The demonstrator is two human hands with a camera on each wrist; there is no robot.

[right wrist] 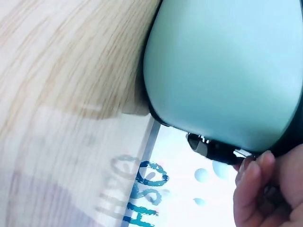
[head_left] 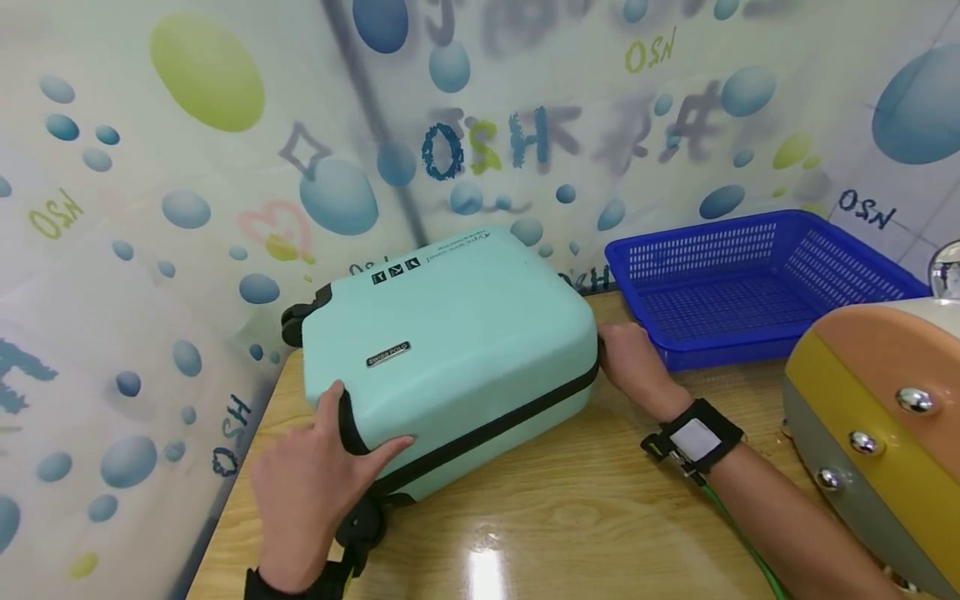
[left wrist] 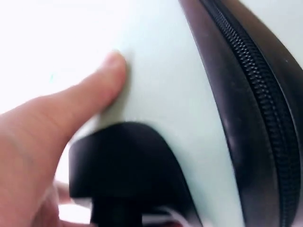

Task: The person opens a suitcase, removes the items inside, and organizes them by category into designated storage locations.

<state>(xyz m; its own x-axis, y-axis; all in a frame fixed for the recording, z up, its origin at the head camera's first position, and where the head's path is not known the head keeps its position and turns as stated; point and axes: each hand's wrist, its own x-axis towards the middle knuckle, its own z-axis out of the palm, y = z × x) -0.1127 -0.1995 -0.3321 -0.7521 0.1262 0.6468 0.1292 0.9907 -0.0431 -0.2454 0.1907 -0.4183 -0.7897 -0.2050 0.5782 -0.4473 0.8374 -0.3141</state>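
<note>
A mint-green hard-shell suitcase (head_left: 465, 333) lies flat on the wooden table (head_left: 570, 517), its wheels (head_left: 292, 325) toward the far left. My left hand (head_left: 315, 475) clasps its near-left corner, fingers on top and thumb on the front face beside the black corner guard (head_left: 348, 421). The left wrist view shows that thumb (left wrist: 71, 113) pressed on the shell, the guard (left wrist: 123, 170) and the black zipper band (left wrist: 255, 94). My right hand (head_left: 630, 358) grips the suitcase's right end at the zipper line. In the right wrist view its fingers (right wrist: 255, 189) curl under the shell (right wrist: 222, 66) near a small black fitting (right wrist: 203, 144).
A blue plastic basket (head_left: 750, 283) sits on the table at the back right, close to my right hand. A rounded orange, yellow and grey case with chrome studs (head_left: 877, 417) fills the right foreground. A bubble-printed sheet (head_left: 150, 250) covers the wall behind and to the left.
</note>
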